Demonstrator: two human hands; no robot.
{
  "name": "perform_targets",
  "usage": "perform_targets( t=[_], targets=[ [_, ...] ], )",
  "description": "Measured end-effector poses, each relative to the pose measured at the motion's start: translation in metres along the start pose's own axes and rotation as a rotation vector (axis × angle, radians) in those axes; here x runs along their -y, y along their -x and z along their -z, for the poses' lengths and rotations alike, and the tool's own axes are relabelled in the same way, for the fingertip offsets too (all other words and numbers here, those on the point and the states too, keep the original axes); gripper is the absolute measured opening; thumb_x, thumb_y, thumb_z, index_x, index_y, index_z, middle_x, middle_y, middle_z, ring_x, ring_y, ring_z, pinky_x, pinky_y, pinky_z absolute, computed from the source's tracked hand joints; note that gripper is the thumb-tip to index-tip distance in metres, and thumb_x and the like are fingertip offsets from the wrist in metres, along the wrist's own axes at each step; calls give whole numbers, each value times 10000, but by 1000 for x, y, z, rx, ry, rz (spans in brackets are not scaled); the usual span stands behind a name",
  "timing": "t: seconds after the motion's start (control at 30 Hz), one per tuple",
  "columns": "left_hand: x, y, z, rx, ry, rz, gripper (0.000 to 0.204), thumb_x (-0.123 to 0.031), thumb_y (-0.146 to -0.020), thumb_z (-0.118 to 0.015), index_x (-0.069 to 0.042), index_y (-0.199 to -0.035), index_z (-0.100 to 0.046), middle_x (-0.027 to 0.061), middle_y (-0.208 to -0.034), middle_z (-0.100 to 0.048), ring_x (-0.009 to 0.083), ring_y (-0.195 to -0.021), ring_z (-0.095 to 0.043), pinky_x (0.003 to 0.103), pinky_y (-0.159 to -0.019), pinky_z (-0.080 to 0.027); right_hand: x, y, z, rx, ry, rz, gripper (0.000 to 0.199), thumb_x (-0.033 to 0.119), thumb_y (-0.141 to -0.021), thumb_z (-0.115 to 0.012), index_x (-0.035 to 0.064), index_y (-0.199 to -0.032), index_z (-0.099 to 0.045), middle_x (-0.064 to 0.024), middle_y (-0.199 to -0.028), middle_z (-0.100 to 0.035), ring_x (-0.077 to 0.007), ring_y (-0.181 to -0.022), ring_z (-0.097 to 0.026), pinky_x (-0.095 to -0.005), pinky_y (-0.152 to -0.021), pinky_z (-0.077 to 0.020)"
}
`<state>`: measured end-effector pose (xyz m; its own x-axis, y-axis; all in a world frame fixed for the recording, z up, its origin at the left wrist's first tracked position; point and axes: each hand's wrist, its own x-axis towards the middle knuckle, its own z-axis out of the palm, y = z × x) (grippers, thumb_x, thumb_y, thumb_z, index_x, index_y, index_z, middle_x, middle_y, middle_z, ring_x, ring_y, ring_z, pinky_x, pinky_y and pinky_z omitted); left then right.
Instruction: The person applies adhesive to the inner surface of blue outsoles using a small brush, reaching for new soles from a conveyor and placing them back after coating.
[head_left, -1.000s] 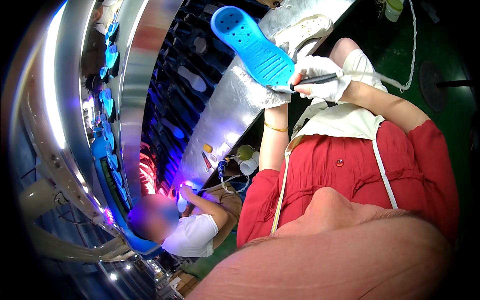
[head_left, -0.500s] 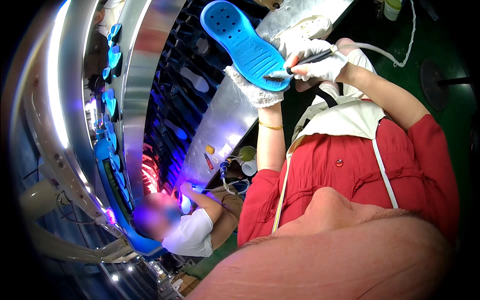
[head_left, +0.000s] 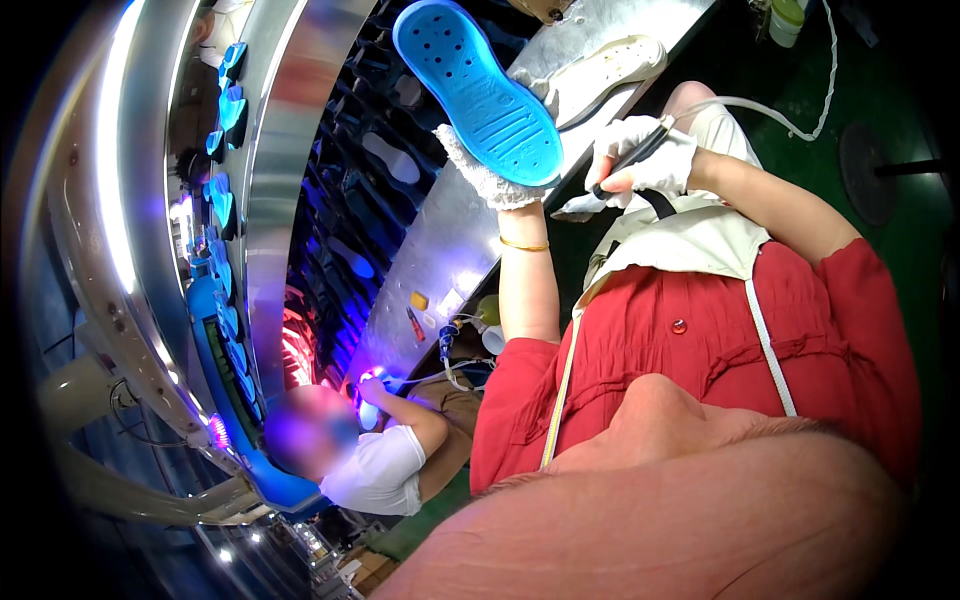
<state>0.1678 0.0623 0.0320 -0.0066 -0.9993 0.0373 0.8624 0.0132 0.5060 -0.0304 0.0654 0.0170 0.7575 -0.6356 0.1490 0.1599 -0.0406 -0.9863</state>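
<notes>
Holding up a bright blue moulded shoe sole [head_left: 480, 95] in the gloved left hand [head_left: 490, 175], fingers cupped under its heel above the steel bench [head_left: 440, 240].
Gloved right hand [head_left: 645, 165] pinches a hosed pen tool [head_left: 632, 160] just beside it; a loose grip could tip the sole, and the trailing hose could snag.

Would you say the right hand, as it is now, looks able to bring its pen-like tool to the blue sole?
Probably yes. The right hand holds the pen-like tool just beside the blue sole, which the left hand holds up, with nothing between them.
</notes>
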Motion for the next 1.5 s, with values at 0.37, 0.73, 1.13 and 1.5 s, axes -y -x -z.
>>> perform_targets(
  t=[0.37, 0.73, 1.13, 1.5],
  targets=[
    [-12, -15, -8, -49, -158, 289, 629, -526, -904, -392, 10, -1217, -492, 191, -1141, -577, 311, -971, -599, 419, -861, -495, 14, -22, 13, -50, 307, 445, 209, -93, -690, -656, 39, -844, -606, -94, -876, -604, -193, -806, -598, -308, -696, -526],
    [-10, -34, 9, -158, -497, 605, 448, -377, -925, -474, 9, -1135, -558, 138, -1060, -625, 230, -866, -632, 330, -780, -528, 20, -46, 41, 99, 418, -124, 150, 25, -597, -667, 30, -742, -628, -80, -844, -659, -189, -776, -627, -302, -689, -503],
    [-6, -34, -3, -175, -572, 650, 546, -470, -900, -475, 13, -1149, -538, 166, -1020, -630, 272, -821, -649, 374, -744, -549, 37, -37, 65, 8, 196, -152, 139, 47, -676, -684, 39, -814, -668, -88, -778, -652, -176, -718, -630, -304, -642, -508],
    [27, -11, 10, -224, -89, 231, 591, -549, -896, -359, -57, -1184, -515, 133, -1059, -612, 289, -904, -607, 421, -827, -498, 43, -22, 16, -37, -48, -325, 140, 136, -758, -703, 24, -827, -655, -39, -754, -627, -93, -702, -588, -245, -624, -490]
  ],
)
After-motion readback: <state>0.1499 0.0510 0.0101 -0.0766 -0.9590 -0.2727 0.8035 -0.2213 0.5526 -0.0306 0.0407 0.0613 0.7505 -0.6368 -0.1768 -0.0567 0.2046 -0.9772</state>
